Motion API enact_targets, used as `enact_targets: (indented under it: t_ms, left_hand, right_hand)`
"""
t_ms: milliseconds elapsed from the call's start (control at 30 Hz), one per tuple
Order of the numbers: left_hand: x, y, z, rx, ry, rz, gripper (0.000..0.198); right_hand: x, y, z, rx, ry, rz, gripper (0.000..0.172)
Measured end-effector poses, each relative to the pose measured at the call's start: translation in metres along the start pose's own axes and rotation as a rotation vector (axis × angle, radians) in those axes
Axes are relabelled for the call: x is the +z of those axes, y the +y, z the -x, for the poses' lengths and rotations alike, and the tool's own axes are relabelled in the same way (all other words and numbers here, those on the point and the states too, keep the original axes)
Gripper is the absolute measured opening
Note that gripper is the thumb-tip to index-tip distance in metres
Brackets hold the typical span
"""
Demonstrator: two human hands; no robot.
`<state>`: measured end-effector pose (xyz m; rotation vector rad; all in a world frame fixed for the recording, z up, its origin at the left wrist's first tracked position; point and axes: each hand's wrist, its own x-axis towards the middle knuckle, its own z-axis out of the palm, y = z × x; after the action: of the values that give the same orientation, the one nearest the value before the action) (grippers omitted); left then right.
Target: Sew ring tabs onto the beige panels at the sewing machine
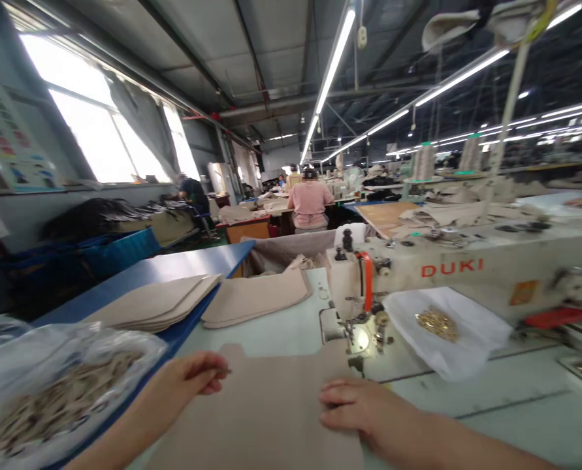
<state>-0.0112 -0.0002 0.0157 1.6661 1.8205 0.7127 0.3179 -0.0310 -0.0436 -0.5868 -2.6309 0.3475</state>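
A beige cut fabric panel (271, 398) with a notched far edge lies on the pale table in front of me. Over its left side my left hand (200, 375) is closed in a pinch, and a small dark tip shows at the fingers, too small to name. My right hand (352, 408) rests on the panel's right part with its fingers stretched out. The panel's far right corner reaches up to the needle area of the sewing machine (364, 281). Small gold metal pieces (436, 324) sit on a white plastic sheet (471, 326) to the right.
Stacked beige panels (148, 300) lie on the blue table (197, 258), with more panels (258, 297) beside them behind my work. A clear plastic bag (138, 346) of small fabric pieces stands at left. Further back sits a person in pink (310, 199).
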Motion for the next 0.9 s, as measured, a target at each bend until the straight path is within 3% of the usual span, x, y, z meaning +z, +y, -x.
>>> enact_targets:
  t_ms: [100, 167, 300, 433, 500, 533, 700, 900]
  left_hand:
    - [0.068, 0.035, -0.011, 0.173, -0.211, 0.113, 0.024]
    - [0.104, 0.053, -0.020, 0.259, -0.278, 0.117, 0.024]
    - [0.142, 0.067, -0.038, 0.283, -0.325, 0.177, 0.028]
    - [0.149, 0.060, -0.046, 0.208, -0.280, 0.208, 0.035]
    - [0.148, 0.058, -0.046, 0.185, -0.279, 0.196, 0.037]
    - [0.148, 0.058, -0.046, 0.173, -0.283, 0.187, 0.037]
    - [0.145, 0.067, -0.043, 0.132, -0.259, 0.160, 0.035]
    - [0.144, 0.069, -0.041, 0.138, -0.236, 0.161, 0.034]
  right_hand:
    - [0.002, 0.004, 0.000, 0.003, -0.057, 0.143, 0.031]
    - [0.000, 0.004, 0.008, 0.009, -0.079, 0.241, 0.028]
    - [-0.028, 0.000, 0.044, 0.097, -0.022, 0.311, 0.031]
    - [-0.075, 0.023, 0.081, 0.554, 0.255, 0.346, 0.033]
    - [-0.092, 0.046, 0.087, 0.811, 0.203, 0.455, 0.028]
    - [-0.097, 0.058, 0.087, 0.861, 0.178, 0.478, 0.024]
    - [-0.090, 0.098, 0.071, 0.936, 0.086, 0.534, 0.026]
    - [-0.083, 0.115, 0.064, 0.986, 0.041, 0.490, 0.018]
